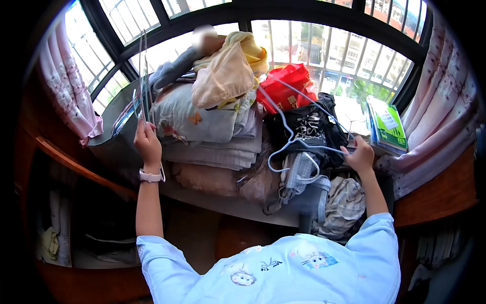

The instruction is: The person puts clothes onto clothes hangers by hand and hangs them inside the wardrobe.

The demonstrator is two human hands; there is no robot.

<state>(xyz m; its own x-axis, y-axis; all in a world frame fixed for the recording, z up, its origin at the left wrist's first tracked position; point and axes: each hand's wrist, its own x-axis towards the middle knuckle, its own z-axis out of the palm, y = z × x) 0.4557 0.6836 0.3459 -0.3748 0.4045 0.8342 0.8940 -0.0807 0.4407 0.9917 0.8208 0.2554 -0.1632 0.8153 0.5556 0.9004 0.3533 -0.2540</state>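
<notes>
My left hand [148, 142] is raised at the left, its fingers closed round several thin hangers [145, 99] that stick upward. A pale watch [150, 176] is on that wrist. On the right, my right hand [360, 155] grips a light blue hanger [324, 146] by one end, with its hook pointing left. This hanger lies across the view in front of a black bag [304, 124] with white lettering and a red bag [289, 86]. Below the hook hangs a checked grey-blue cloth [299, 175] with a white loop.
A tall pile of folded bedding [207, 154] stands on the window ledge, topped by yellow cloth [225, 76] and a grey plush-looking item [174, 66]. Books [387, 126] lean at the right beside a pink curtain [435, 111]. Crumpled checked fabric [344, 205] sits below my right hand.
</notes>
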